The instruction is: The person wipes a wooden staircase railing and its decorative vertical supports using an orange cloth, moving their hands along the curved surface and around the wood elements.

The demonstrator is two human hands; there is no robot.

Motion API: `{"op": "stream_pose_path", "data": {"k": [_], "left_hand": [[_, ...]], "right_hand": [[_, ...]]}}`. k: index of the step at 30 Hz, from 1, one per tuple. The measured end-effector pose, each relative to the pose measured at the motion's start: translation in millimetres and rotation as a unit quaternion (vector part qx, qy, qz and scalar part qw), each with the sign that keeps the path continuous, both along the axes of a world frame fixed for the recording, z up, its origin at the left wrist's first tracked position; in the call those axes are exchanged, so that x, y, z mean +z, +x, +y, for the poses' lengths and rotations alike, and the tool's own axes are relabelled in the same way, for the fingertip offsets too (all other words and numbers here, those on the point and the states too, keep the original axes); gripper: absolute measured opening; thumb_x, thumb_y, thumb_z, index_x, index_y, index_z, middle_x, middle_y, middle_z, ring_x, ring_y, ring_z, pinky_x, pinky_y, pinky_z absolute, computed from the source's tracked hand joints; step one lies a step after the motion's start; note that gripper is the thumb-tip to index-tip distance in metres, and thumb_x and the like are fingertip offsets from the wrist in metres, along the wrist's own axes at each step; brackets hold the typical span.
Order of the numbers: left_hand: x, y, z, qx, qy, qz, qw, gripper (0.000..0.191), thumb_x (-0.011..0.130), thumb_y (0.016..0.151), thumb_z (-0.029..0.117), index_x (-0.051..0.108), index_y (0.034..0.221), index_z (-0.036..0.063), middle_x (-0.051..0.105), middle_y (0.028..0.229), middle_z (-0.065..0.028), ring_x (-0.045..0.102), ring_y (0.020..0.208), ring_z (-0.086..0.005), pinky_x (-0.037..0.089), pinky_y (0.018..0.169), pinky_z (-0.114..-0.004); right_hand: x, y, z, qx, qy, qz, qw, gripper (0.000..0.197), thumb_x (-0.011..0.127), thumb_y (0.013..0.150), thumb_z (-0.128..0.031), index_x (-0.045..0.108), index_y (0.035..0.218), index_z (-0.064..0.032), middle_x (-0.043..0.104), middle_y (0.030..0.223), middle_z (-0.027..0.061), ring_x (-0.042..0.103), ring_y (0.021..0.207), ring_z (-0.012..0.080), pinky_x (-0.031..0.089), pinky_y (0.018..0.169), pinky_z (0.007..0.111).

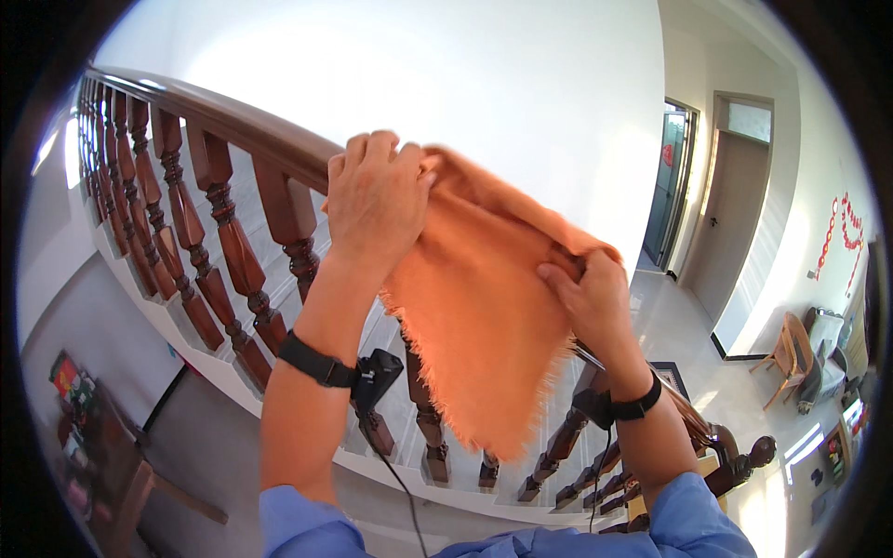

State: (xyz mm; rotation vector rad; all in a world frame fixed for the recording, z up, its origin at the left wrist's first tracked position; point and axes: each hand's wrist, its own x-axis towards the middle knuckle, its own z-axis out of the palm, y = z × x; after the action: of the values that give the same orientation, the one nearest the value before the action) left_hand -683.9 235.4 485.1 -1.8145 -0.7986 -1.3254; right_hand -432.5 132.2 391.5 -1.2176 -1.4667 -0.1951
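Note:
An orange cloth (488, 314) with frayed edges drapes over the dark wooden handrail (279, 139) of a staircase, one corner hanging down toward me. My left hand (380, 202) rests on top of the rail with its fingers curled over the cloth's upper left part. Lower along the rail, my right hand (596, 293) grips the cloth's right end, thumb on the near side and fingers wrapped behind. The stretch of handrail between both hands is hidden under the fabric. A black strap with a small device and a cable sits on each wrist.
Turned wooden balusters (234, 244) line the stairs below the rail. The rail curls into a scroll end (760, 450) at lower right. A chair (788, 356) and a closed door (729, 216) are farther right. At lower left stands a cluttered wooden table (132, 488). A white wall (488, 84) rises behind.

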Motion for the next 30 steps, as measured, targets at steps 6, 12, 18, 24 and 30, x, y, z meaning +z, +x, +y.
{"op": "stream_pose_path", "data": {"k": [6, 12, 18, 24, 30], "left_hand": [[41, 9, -12, 0.318, -0.099, 0.058, 0.941, 0.025, 0.061, 0.102, 0.023, 0.082, 0.109, 0.0108, 0.071, 0.122, -0.0125, 0.06, 0.122, -0.031, 0.044, 0.107, -0.045], [66, 7, 8, 0.363, -0.198, 0.064, 0.908, 0.024, 0.06, 0.103, 0.021, 0.078, 0.115, 0.0094, 0.072, 0.124, -0.014, 0.064, 0.122, -0.0314, 0.049, 0.105, -0.045], [51, 25, -30, 0.298, -0.23, 0.22, 0.9, 0.021, 0.064, 0.1, 0.018, 0.075, 0.116, 0.0094, 0.071, 0.122, -0.0143, 0.067, 0.117, -0.0332, 0.057, 0.098, -0.047], [11, 71, -75, 0.17, -0.251, 0.367, 0.879, 0.031, 0.066, 0.1, 0.028, 0.073, 0.12, 0.007, 0.07, 0.113, -0.0158, 0.065, 0.117, -0.0368, 0.055, 0.099, -0.049], [-29, 151, -87, 0.138, -0.317, 0.365, 0.865, 0.048, 0.071, 0.097, 0.03, 0.067, 0.138, 0.0052, 0.068, 0.117, -0.019, 0.065, 0.113, -0.0403, 0.053, 0.098, -0.05]], "right_hand": [[-12, 17, -6, -0.065, 0.042, -0.011, 0.997, 0.038, 0.085, 0.09, -0.019, 0.068, 0.119, -0.0031, 0.068, 0.118, 0.0179, 0.07, 0.093, 0.0336, 0.058, 0.085, 0.044], [-17, -59, -3, 0.015, 0.095, -0.223, 0.97, 0.069, 0.077, 0.095, -0.03, 0.052, 0.152, 0.0005, 0.055, 0.149, 0.0236, 0.055, 0.136, 0.0414, 0.045, 0.116, 0.05], [-39, -13, 7, 0.021, 0.016, -0.205, 0.978, 0.066, 0.072, 0.093, -0.02, 0.051, 0.151, 0.0025, 0.057, 0.151, 0.0228, 0.055, 0.14, 0.0394, 0.043, 0.121, 0.048], [-57, 60, -31, 0.022, -0.12, -0.172, 0.977, 0.06, 0.062, 0.089, -0.008, 0.055, 0.146, 0.0055, 0.061, 0.146, 0.027, 0.058, 0.136, 0.0432, 0.043, 0.121, 0.05], [-93, 91, -41, 0.115, -0.031, -0.021, 0.993, 0.052, 0.061, 0.105, -0.027, 0.054, 0.148, 0.0013, 0.061, 0.144, 0.0269, 0.058, 0.132, 0.0453, 0.043, 0.117, 0.053]]}}
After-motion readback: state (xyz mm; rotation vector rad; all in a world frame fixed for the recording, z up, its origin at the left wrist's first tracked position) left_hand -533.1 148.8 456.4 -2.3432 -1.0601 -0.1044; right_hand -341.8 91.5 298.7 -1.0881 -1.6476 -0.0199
